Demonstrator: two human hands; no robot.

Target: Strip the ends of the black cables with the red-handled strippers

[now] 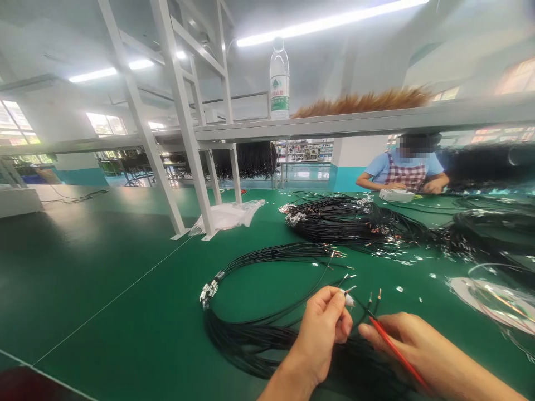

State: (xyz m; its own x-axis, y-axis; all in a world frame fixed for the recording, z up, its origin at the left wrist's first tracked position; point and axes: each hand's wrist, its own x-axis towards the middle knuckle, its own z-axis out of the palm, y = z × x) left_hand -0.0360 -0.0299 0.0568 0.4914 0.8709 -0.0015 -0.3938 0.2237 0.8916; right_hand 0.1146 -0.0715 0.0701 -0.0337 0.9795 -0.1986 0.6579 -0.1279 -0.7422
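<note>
My left hand [326, 328] is closed in a pinch around the end of a thin black cable, whose stripped tip [351, 289] sticks out past the fingertips. A small white scrap [348, 301] shows at the fingertips. My right hand [407, 342] is closed around a slim red-handled tool [395, 348], its dark tip pointing toward the left hand. The tool's exact kind is unclear. Beneath both hands lies a looped bundle of black cables [238, 340], with silvery connectors [211, 289] gathered at its left bend. Two bare cable ends [379, 295] stand up between the hands.
A larger heap of black cables [334, 223] lies farther back on the green table [125, 328]. White shelf posts [184, 111] rise beside a clear plastic bag [229, 216]. Overhead, the shelf [334, 127] carries a water bottle [280, 81]. A co-worker [403, 167] sits across the table.
</note>
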